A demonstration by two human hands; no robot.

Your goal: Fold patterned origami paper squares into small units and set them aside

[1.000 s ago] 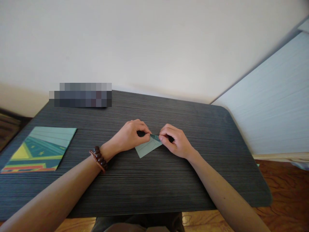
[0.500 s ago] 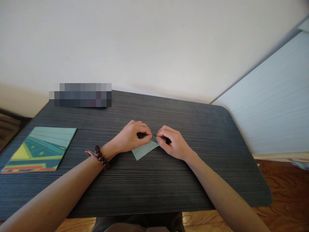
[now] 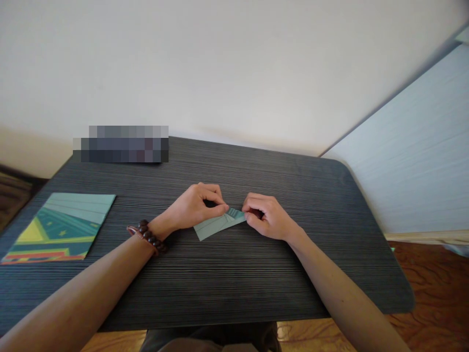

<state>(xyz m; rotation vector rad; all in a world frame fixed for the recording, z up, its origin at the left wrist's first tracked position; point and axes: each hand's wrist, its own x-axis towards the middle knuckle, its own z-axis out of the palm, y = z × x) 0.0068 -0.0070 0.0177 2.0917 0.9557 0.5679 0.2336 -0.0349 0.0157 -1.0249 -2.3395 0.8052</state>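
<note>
A small folded piece of paper (image 3: pixel 216 226), pale green with a darker teal striped part, is between my hands at the middle of the table. My left hand (image 3: pixel 200 205) pinches its upper edge between thumb and forefinger. At the paper's right tip, the thumb and fingers of my right hand (image 3: pixel 269 216) are closed in a pinch. My left fingers and palm hide part of the paper's left side. A dark beaded bracelet (image 3: pixel 148 235) is round my left wrist.
Colourful green, yellow and orange paper (image 3: pixel 60 227) lies flat on the dark ribbed table (image 3: pixel 220 288) at the left. A blurred-out object (image 3: pixel 122 145) sits at the back left. Behind is a white wall; a pale panel (image 3: pixel 410 142) stands right.
My hands have moved a little apart, left hand leftward and right hand rightward. More of the paper's striped part shows between them, and its lower corner has shifted left.
</note>
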